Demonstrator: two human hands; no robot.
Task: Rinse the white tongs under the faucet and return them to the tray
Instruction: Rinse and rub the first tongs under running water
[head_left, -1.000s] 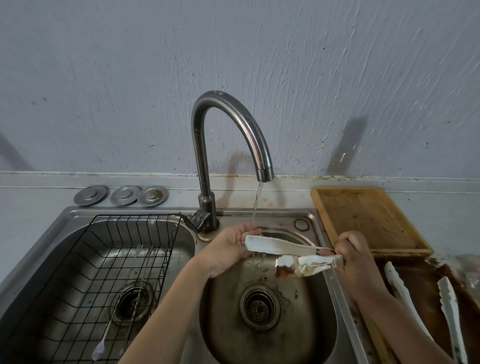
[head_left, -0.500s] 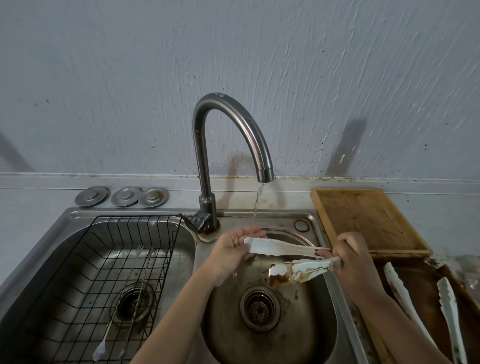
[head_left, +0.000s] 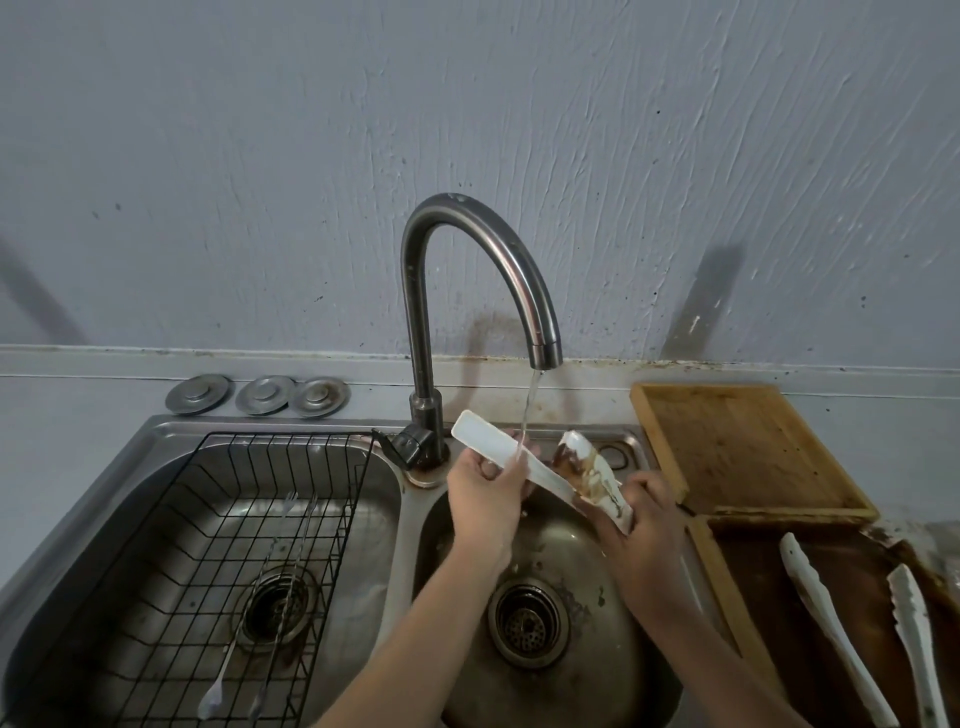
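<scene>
1. Both hands are over the right-hand basin of a steel double sink (head_left: 639, 691), with the curved faucet (head_left: 470, 270) rising from the divider and a thin stream of water (head_left: 529, 410) falling from its spout.
2. The white tongs (head_left: 540, 470) are held spread in a V above the drain (head_left: 527, 621). The left hand (head_left: 483, 491) is closed around the clean arm, its fingers wrapped under it. The right hand (head_left: 644, 525) is clamped on the hinge end, below the arm streaked with brown sauce.
3. The stream lands on the clean arm just beside the left thumb; the dirty arm stands to the right of the water, not under it.
4. The left basin holds a black wire rack (head_left: 218, 551) with a few long metal utensils (head_left: 249, 623) lying in it. Three round metal sink plugs (head_left: 260, 396) sit on the ledge behind.
5. On the counter to the right stands an empty-looking wooden tray (head_left: 748, 447), and nearer to me a darker, stained tray (head_left: 727, 587) with two more white tongs (head_left: 831, 629) lying in it, well apart from the pair being washed.
6. Nothing blocks the way between sink and trays except the person's own right forearm.
7. A second ago the tongs lay nearly level, tips pointing left, low over the basin. Now they are tipped up, tips towards the wall, and the clean arm has come under the water.
</scene>
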